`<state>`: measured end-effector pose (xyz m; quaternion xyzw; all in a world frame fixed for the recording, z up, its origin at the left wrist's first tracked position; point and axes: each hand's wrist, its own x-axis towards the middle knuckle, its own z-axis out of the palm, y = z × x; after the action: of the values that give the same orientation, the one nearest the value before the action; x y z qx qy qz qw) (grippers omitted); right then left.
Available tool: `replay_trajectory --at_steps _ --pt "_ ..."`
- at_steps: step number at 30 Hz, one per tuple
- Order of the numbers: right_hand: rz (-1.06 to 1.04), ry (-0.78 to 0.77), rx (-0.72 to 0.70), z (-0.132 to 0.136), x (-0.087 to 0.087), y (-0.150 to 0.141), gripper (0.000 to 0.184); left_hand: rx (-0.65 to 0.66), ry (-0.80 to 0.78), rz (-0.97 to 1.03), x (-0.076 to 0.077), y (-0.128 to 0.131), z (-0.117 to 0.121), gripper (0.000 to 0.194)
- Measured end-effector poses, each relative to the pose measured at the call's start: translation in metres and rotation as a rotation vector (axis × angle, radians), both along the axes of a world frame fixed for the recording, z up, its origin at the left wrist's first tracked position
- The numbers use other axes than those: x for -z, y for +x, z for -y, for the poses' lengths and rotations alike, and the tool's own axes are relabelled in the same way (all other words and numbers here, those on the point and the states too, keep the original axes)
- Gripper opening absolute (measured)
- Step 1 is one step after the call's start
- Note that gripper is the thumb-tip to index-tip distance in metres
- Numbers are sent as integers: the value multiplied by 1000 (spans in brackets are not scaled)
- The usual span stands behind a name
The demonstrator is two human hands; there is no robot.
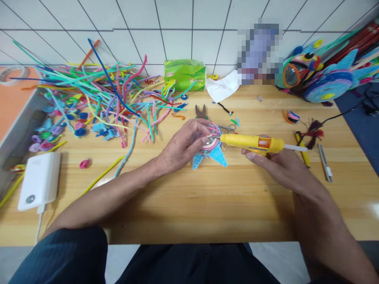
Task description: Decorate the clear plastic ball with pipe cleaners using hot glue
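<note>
My left hand (185,144) is closed on a small pipe-cleaner craft (218,154) with a pink rounded body and pointed light-blue pieces. The fingers cover part of it. In my right hand (281,163) is a yellow hot glue gun (248,142), with a white glue stick (295,147) poking out of its back end. The gun's nozzle points left and meets the craft close to my left fingertips; whether glue is coming out cannot be made out. Just beyond the craft lie pliers (200,111) and small scissors (229,127).
A heap of coloured pipe cleaners (97,90) covers the back left. Behind the craft stands a green tissue pack (185,75). At left is a white power bank (40,179). Finished-looking colourful crafts (325,85) sit back right, near a black cord (340,115) and a utility knife (325,162).
</note>
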<state>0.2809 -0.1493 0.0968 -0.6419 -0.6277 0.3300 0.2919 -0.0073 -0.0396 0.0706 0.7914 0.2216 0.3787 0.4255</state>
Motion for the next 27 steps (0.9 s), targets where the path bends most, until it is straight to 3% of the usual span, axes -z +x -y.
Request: replay_trajectory --at_steps 15,19,23,27 --pt "31 -35 -15 1 -2 0 61 8 28 12 4 0 -1 11" --pt "-91 3 -2 0 -6 1 48 8 60 8 4 0 -1 9" --pt "-244 113 104 -7 -8 14 29 10 93 4 5 -1 -2 8" --pt "-285 148 288 -20 1 36 23 16 111 -5 4 -2 -3 9"
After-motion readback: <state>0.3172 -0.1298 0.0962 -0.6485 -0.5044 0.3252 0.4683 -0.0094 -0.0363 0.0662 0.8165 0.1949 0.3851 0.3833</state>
